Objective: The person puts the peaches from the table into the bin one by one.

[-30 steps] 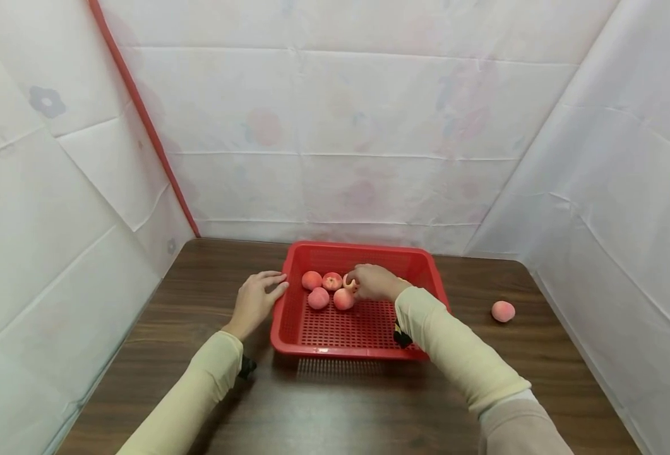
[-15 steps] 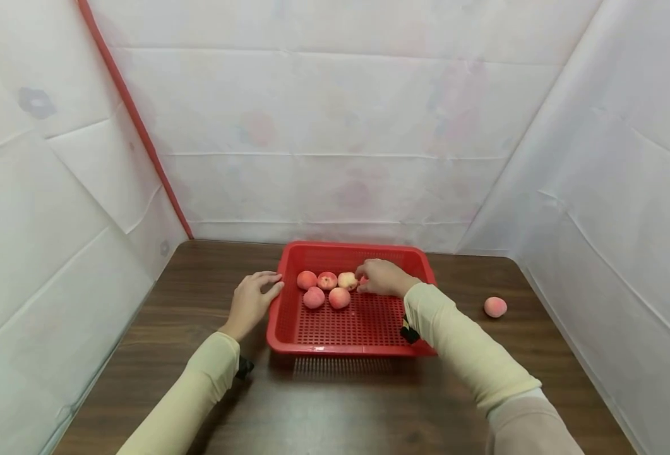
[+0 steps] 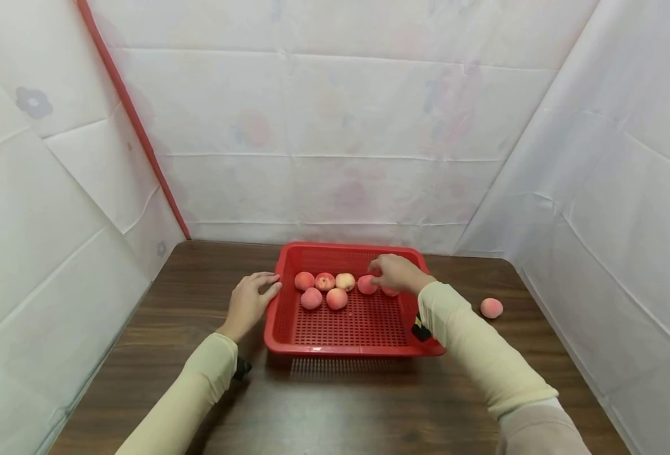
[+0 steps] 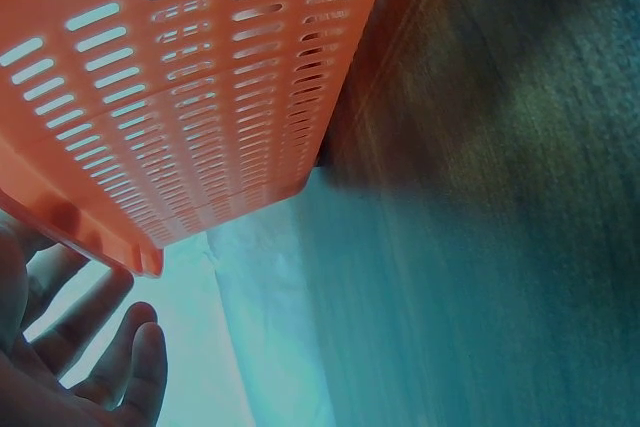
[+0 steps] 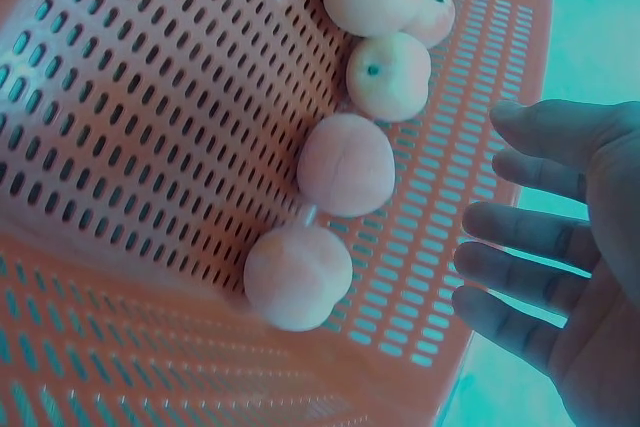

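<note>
Several peaches lie in a red plastic basket [image 3: 329, 349]. The back row holds a red peach [image 3: 304, 281], a pale yellowish peach [image 3: 345, 282] and a pink peach [image 3: 367, 284]. Partly covered by my right hand [image 3: 398, 273] is the rightmost peach [image 5: 298, 277]. That hand hovers over the basket's back right part, fingers spread and apart from the fruit in the right wrist view. My left hand [image 3: 247, 304] is at the basket's left rim, its fingers loosely extended. In the left wrist view, a fingertip [image 4: 118, 279] meets the rim's underside.
A single peach [image 3: 491, 308] lies on the dark wooden table [image 3: 335, 411], right of the basket. White sheeting [image 3: 369, 126] rises behind the table and on both sides. A red strip [image 3: 132, 117] runs down the back left corner.
My right hand has moved right along the back row, away from the pale peach, leaving it and the pink peach uncovered. My left hand stays at the rim. The head view has shifted slightly.
</note>
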Demonstrator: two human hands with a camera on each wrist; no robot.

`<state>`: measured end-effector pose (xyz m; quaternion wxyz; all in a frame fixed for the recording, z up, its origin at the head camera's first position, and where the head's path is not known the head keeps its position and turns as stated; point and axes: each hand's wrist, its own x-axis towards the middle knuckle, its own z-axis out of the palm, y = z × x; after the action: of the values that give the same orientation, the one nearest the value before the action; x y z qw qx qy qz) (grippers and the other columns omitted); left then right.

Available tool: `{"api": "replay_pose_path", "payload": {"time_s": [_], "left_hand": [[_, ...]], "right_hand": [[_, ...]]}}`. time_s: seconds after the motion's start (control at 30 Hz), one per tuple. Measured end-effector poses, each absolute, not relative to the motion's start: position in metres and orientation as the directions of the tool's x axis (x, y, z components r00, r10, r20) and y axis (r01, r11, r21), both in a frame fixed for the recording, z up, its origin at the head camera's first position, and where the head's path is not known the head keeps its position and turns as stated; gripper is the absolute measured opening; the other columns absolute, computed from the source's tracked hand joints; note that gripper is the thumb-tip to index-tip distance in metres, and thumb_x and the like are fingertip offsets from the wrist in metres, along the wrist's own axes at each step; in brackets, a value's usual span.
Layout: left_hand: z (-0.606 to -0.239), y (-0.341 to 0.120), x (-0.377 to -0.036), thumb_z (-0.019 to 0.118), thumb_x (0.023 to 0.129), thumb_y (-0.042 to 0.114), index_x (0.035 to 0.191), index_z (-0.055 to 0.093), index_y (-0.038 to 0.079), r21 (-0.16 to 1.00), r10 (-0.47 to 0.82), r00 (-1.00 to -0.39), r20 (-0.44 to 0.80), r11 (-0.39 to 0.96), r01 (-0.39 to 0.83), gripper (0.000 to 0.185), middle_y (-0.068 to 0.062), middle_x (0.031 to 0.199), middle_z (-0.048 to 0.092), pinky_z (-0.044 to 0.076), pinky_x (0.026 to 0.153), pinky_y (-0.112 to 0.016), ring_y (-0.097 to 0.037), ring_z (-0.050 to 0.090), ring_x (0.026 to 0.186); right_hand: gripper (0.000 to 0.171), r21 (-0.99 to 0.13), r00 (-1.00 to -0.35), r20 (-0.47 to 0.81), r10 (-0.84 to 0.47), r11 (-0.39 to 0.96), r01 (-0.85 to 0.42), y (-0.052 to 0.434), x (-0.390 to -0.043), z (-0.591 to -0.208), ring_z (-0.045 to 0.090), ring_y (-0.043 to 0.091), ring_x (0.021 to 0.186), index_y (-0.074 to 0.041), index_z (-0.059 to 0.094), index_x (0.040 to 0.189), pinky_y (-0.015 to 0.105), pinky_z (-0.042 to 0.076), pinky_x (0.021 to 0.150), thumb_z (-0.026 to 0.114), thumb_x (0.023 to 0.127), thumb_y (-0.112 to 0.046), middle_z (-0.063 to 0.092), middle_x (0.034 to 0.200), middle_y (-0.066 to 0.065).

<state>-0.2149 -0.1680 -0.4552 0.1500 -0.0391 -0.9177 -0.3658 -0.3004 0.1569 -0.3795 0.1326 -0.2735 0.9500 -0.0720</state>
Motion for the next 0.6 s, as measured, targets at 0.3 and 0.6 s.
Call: {"api": "replay_pose_path", "payload": {"time_s": [0.3,0.6], "left_hand": [[-0.456,-0.168,-0.215,0.068,0.091,0.027,0.117,0.071,0.006,0.658,-0.049,-0.949,0.313,0.731,0.179,0.033,-0.013,0.120,0.068,0.046,0.097,-0.055,-0.035,0.059,0.113],[-0.455,-0.167,-0.215,0.067,0.092,0.027,0.117,0.071,0.006,0.669,-0.052,-0.952,0.301,0.723,0.172,0.033,-0.013,0.121,0.068,0.046,0.097,-0.055,-0.035,0.058,0.114]], "right_hand": [[0.029,-0.219,-0.844,-0.131,-0.520,0.846,-0.487,0.182,-0.302,-0.374,0.067,0.025,0.103,-0.006,0.070,0.115,0.043,0.052,0.090,0.063,0.094,-0.023,0.071,0.111,0.008],[0.027,-0.217,-0.867,-0.127,-0.482,0.866,-0.450,0.203,-0.307,-0.366,0.065,0.029,0.103,-0.004,0.070,0.113,0.046,0.051,0.091,0.063,0.093,-0.022,0.071,0.110,0.011]]}}
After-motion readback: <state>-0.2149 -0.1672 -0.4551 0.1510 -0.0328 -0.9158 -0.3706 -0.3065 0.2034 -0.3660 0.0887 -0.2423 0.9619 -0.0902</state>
